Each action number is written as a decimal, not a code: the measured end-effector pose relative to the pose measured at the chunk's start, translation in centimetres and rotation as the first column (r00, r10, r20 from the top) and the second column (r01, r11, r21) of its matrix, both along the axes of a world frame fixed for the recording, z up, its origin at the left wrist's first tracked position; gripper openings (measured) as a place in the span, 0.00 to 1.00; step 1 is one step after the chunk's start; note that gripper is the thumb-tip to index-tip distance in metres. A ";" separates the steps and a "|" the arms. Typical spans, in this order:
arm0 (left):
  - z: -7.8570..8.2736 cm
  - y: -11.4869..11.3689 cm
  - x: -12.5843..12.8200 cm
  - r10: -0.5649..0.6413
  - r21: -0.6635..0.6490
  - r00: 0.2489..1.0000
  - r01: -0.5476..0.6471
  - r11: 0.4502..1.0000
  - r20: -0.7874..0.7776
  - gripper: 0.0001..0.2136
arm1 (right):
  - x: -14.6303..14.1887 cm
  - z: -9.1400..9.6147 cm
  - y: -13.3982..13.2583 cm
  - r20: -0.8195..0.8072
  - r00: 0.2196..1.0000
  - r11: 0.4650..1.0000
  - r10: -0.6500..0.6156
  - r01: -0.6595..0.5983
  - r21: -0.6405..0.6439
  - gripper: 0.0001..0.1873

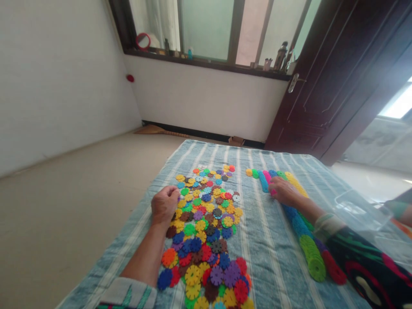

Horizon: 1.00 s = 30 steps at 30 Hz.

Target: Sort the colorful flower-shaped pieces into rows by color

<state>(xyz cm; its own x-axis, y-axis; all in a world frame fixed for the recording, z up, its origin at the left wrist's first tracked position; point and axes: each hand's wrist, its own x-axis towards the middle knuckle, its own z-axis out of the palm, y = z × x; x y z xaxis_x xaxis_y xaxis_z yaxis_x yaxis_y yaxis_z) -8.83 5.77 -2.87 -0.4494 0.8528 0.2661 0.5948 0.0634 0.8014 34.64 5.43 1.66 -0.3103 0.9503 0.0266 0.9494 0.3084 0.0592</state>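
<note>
Many plastic snowflake discs [195, 244] in mixed colours lie in a loose, overlapping spread on the striped cloth. My left hand [165, 204] rests at the left edge of this spread, fingers pinched together; a bit of purple shows by the fingertips, but what they hold is unclear. On the right, discs lie in overlapping rows sorted by colour, among them a light-blue row [263, 182], a yellow row [296, 184] and a lime-green row [313, 259]. My right hand [283, 192] reaches over these rows, its fingers closed on a pink disc [273, 192] at the pink row.
A clear plastic box [363, 210] sits on the right of the cloth-covered table [257, 249]. Another person's arm [399, 208] shows at the right edge. Beyond the table are a broom [154, 129], a small cardboard box [236, 140] and a dark door [322, 77].
</note>
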 end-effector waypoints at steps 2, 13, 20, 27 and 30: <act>0.0 -0.2 0.1 -0.030 0.020 0.999 0.029 0.999 0.016 0.13 | -0.4 -0.1 -0.2 -0.021 1.000 1.000 0.023 -0.023 -0.004 0.08; -0.2 -0.6 0.1 -0.038 0.094 0.964 0.013 0.995 0.264 0.13 | -11.3 0.6 -2.6 -0.351 0.906 0.957 0.238 -0.281 -0.076 0.09; 0.2 -0.8 0.3 -0.080 0.100 0.957 0.054 0.994 0.278 0.11 | -18.3 0.1 -3.2 -0.362 0.902 0.952 0.235 -0.289 -0.102 0.09; 0.3 -0.9 0.5 -0.133 0.100 0.937 0.106 0.989 0.322 0.11 | -22.0 -1.0 -6.3 -0.403 0.780 0.853 0.478 -0.521 0.003 0.05; 0.2 -0.9 0.4 -0.153 0.088 0.940 0.132 0.987 0.306 0.13 | -22.0 -0.4 -8.6 -0.401 0.756 0.834 0.518 -0.551 0.038 0.03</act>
